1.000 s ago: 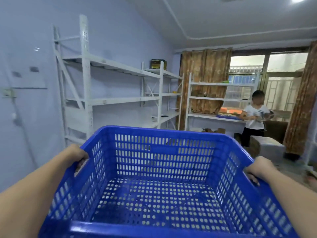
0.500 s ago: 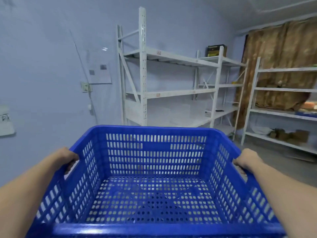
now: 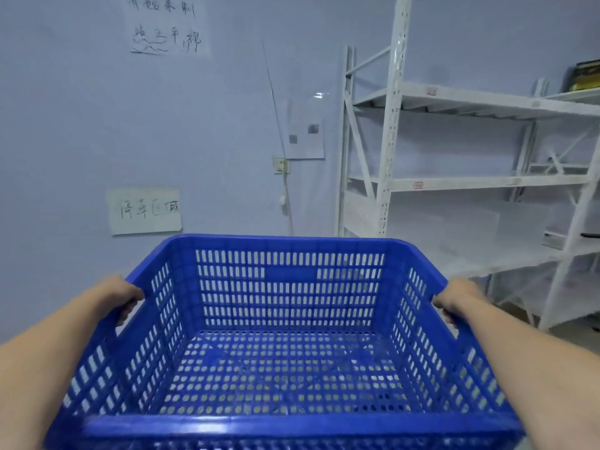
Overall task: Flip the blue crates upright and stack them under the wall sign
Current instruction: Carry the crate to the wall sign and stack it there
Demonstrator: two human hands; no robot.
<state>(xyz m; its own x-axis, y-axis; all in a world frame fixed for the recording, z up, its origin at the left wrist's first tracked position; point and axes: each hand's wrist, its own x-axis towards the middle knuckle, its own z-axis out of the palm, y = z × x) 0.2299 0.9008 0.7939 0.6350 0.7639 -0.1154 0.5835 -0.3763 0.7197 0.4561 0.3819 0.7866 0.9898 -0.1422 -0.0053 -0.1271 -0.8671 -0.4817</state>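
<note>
An upright blue perforated crate fills the lower half of the head view, held up in front of me, empty inside. My left hand grips its left rim at the handle cut-out. My right hand grips the right rim the same way. On the pale wall behind, a handwritten paper wall sign hangs just above and left of the crate's far edge. A second handwritten sheet hangs higher up.
White metal shelving stands against the wall at the right, close to the crate's right corner. A wall socket with a dangling cord and a plastic-covered notice sit between sign and shelving. The floor below the crate is hidden.
My view has swung left with the crate still held by both hands. The window, curtains and the person at the back have left view; the wall signs have come into view.
</note>
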